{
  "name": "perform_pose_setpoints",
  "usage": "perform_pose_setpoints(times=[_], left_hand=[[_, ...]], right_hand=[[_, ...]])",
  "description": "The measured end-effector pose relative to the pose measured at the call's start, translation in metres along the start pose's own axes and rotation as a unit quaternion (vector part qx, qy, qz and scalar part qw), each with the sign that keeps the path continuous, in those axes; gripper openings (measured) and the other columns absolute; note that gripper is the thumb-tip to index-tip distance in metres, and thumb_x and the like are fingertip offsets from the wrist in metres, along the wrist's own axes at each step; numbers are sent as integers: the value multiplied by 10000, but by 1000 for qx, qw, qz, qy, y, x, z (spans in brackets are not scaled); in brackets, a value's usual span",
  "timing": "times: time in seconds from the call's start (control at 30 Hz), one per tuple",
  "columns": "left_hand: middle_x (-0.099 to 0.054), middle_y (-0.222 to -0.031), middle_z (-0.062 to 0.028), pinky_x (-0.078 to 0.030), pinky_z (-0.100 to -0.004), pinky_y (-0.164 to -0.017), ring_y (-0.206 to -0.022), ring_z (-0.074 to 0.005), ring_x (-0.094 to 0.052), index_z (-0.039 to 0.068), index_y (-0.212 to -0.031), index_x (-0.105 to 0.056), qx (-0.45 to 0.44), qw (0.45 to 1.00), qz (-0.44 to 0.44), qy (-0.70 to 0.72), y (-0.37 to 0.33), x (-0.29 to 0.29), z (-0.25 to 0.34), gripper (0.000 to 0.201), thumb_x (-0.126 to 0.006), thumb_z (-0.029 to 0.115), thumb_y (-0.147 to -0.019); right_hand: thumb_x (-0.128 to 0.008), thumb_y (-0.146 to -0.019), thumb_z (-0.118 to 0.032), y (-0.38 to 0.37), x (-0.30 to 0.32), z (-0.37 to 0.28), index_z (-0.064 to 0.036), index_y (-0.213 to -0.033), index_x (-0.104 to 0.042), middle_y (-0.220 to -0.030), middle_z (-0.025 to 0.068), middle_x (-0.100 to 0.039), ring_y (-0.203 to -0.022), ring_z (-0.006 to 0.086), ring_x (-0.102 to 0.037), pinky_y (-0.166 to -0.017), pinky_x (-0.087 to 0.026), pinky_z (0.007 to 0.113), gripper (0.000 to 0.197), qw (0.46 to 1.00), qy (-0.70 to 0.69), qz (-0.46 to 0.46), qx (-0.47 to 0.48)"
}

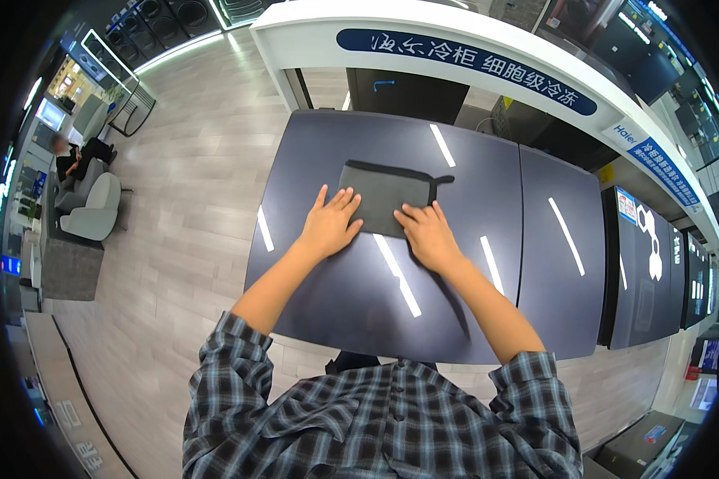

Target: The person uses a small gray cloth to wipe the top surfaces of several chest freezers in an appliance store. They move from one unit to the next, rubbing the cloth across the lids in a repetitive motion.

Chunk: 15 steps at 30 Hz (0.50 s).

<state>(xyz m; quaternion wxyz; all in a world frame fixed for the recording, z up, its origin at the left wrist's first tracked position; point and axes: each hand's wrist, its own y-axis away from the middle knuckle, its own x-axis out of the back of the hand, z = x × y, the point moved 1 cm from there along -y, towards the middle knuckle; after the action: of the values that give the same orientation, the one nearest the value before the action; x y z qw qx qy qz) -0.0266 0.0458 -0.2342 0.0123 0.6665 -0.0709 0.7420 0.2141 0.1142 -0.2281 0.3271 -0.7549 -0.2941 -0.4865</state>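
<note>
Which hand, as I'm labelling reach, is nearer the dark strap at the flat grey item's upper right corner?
Right. The right hand is below the strap in view, at the lower right of the flat grey item; the left hand is farther off, at its lower left.

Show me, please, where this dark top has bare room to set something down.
Bare room lies right of the seam in the dark top, and between the flat gray cloth and that seam. It is crowded at the cloth, where the left hand and right hand rest.

Room right of cloth (382, 195) (strap (446, 180) juts); white frame (303, 30) behind.
</note>
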Motion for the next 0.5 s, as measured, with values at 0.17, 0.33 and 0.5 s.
perform_pose_setpoints(times=[0.17,0.33,0.5], left_hand=[[-556,-1396,-221,-252,-484,-1199,-1310,-306,-532,-26,-1334,-572,-38,999,3,-5,94,18,42,554,-631,325,-910],[-556,-1371,-268,-371,-450,-1138,-1278,-359,-550,-54,-1301,-586,-24,998,-25,45,183,27,94,566,-691,272,-850],[-536,-1390,-279,-430,-446,-1094,-1287,-382,-539,-38,-1308,-589,-23,995,-41,91,223,33,139,567,-710,251,-835]], right_hand=[[-604,-893,-87,73,6,-50,-84,-1279,-639,-1254,100,-605,-1100,292,-562,-1082,-397,457,388,997,-21,-21,70],[-663,-869,-102,146,30,-96,-71,-1285,-632,-1225,112,-602,-1046,280,-564,-949,-447,396,419,981,-115,-125,92],[-677,-881,-121,201,46,-110,-78,-1285,-631,-1232,122,-593,-1055,282,-564,-935,-453,395,410,971,-159,-165,67]])
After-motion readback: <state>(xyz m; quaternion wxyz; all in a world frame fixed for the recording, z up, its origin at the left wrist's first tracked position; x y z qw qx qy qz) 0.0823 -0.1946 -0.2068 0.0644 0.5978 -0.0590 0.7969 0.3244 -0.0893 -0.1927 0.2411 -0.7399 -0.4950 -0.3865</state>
